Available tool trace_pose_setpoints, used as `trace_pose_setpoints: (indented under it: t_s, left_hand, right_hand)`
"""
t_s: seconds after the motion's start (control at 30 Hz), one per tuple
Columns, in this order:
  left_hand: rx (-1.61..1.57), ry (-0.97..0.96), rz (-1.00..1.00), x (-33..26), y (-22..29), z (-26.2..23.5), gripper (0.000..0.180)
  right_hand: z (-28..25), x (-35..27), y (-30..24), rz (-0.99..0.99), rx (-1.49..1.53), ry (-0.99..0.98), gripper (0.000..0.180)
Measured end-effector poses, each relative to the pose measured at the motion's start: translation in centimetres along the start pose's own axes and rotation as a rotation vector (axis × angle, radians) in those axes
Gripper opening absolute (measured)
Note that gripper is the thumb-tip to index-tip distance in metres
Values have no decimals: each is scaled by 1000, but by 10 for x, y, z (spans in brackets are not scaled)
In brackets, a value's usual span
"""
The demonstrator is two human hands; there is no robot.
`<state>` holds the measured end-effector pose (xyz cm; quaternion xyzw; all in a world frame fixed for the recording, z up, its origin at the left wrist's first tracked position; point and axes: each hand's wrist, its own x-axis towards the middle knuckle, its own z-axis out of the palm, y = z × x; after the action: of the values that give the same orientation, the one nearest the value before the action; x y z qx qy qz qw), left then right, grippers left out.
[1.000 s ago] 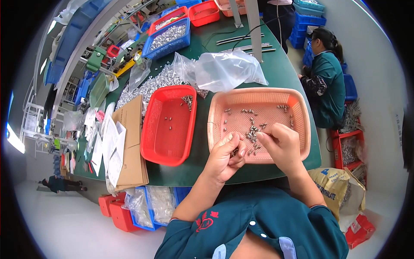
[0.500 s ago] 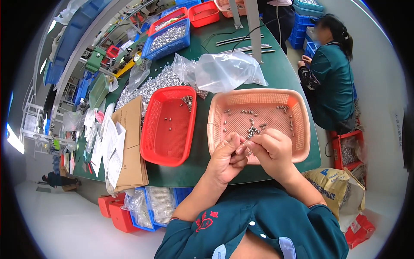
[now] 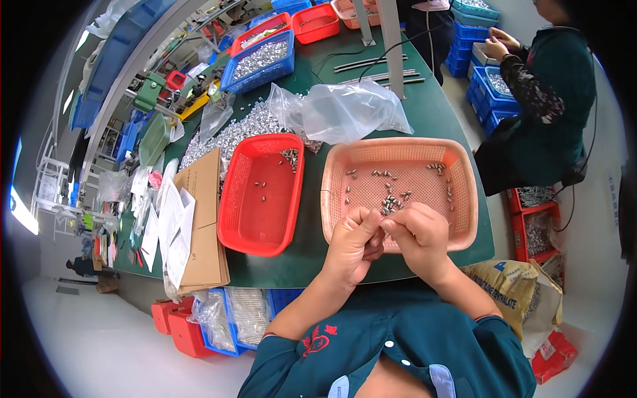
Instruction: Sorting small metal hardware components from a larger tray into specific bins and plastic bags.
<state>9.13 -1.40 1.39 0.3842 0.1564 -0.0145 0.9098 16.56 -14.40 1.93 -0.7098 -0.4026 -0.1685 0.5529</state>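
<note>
Metal parts, small and silvery: lying mostly in a loose cluster on the floor of the peach basket, just beyond the fingers of both hands. Lying also in smaller groups toward the far, right and left walls, apart from the fingers. Bringing the left hand and the right hand together over the near side of the basket, meeting or nearly meeting at the tips. Curling the left fingers in toward the palm and laying the thumb against the forefinger; pinching the right fingers closed and pointing toward the left thumb. Being unable to tell of any part between the tips or inside the left palm, owing to overlap and small size. Red basket: standing just left of the peach one on the green table, holding a few similar pieces, mainly near the far right corner. Clear plastic bag: lying crumpled beyond the peach basket. Heap of shiny pieces: spreading behind the red basket. Cardboard: lying to the left, bearing white papers.
</note>
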Motion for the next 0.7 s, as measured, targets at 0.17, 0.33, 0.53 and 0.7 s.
trace_pose_setpoints:
  t_s: [0.17,0.33,0.53,0.7]
  left_hand:
    - [194,79,-42,2,7,8,35]
    - [21,102,-257,8,19,-3,42]
    - [-298,246,-105,7,16,-16,20]
    - [-291,142,-104,0,12,-7,15]
  right_hand:
    - [5,0,1,-89,-29,-1,8]
    - [4,-11,14,628,534,25,11]
    - [-16,5,17,66,-396,-130,14]
    - [-17,5,13,194,-171,-97,10]
